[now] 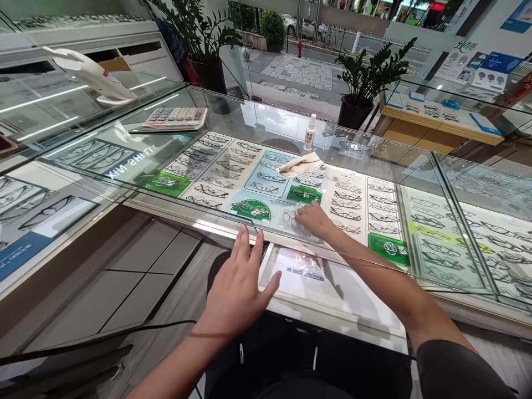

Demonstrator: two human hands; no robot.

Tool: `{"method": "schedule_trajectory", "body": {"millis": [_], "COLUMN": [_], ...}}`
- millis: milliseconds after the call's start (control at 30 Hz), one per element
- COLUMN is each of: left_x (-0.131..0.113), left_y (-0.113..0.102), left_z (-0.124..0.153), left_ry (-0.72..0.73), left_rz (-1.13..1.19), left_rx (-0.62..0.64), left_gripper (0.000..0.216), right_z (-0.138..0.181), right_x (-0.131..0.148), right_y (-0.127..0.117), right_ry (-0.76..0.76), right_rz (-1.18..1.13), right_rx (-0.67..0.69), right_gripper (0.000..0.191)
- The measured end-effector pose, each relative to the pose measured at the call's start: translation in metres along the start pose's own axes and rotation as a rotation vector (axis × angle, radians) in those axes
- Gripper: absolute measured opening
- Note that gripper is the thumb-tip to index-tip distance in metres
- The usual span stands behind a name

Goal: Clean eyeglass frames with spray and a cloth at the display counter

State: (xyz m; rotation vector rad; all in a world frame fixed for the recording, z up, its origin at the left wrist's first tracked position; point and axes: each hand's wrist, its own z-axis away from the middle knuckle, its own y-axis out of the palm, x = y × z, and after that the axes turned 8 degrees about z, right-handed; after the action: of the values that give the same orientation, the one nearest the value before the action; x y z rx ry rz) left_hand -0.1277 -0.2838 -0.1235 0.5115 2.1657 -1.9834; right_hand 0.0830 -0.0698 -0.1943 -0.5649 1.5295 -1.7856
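Note:
My right hand (315,220) is over the glass top of the display counter (183,213), with its fingers curled together. A pair of thin wire-rimmed eyeglasses (290,216) shows at its fingertips; their far parts blend with the pale sheet below. Near the counter's front edge, my left hand (239,282) is raised with its fingers stretched out and nothing in it. Beyond my right hand, a crumpled cream cloth (302,164) lies on the glass beside a small white spray bottle (310,133), which stands upright.
Rows of eyeglasses (347,197) lie under the glass. A calculator (176,117) and a white handheld scanner (93,75) on its stand are at the left. Below the counter edge, a white drawer (349,302) is pulled out before my lap. Potted plants (357,111) stand behind.

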Motion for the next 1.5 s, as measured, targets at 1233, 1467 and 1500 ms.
{"method": "schedule_trajectory", "body": {"millis": [1233, 1467, 1500], "left_x": [0.013, 0.011, 0.011], "left_y": [0.013, 0.016, 0.017], "left_z": [0.004, 0.001, 0.001], "left_ry": [0.109, 0.101, 0.097], "left_rz": [-0.039, -0.043, -0.041], "left_rx": [-0.134, -0.168, -0.168], "left_gripper": [0.09, 0.089, 0.088], "right_z": [0.149, 0.119, 0.1], "right_x": [0.072, -0.113, -0.145], "right_y": [-0.105, -0.161, -0.155], "right_ry": [-0.08, 0.527, 0.54], "right_rz": [-0.487, -0.147, -0.05], "right_rx": [0.48, -0.126, -0.197], "right_gripper": [0.031, 0.078, 0.077]}}
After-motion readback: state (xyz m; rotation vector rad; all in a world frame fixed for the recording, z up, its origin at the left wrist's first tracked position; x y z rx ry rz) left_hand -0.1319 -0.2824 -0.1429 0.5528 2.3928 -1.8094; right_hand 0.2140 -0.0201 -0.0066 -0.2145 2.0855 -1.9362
